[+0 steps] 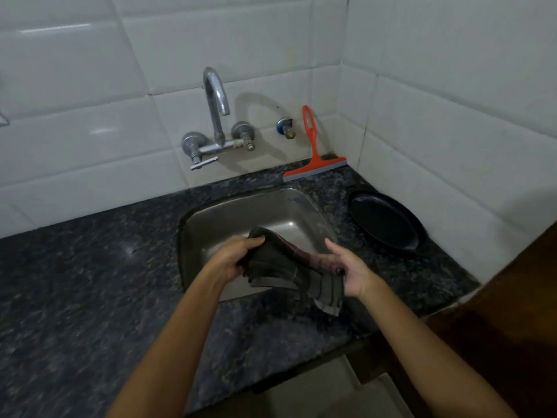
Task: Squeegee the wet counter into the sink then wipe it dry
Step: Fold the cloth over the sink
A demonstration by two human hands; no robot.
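The sink (241,215) sat sunk into the dark speckled counter (90,282), and everything else lay around it. To its left the counter ran wide and bare out to the picture's edge; in front of it a narrower strip ended at the counter's front edge. To its right the counter was short, closed off by the tiled side wall (452,116), and one black oval pan (387,223) took up much of that strip, close to the wall. Behind the sink only a thin ledge met the back wall.

Over the front half of the sink both hands held one dark cloth (289,268) stretched between them. The left hand (235,256) had its fingers curled tight around the cloth's left end, thumb on top. The right hand (351,268) held the other end bunched in its palm, its fingers only loosely bent and the forefinger almost straight; a loose tail of cloth hung below it past the sink's front rim.

One red squeegee (313,146) stood on the ledge behind the sink's right corner, its blade on the counter and its handle leaning on the back wall. One tap (215,116) came from the wall behind the sink, and a single small valve (285,128) sat just beside the squeegee's handle.
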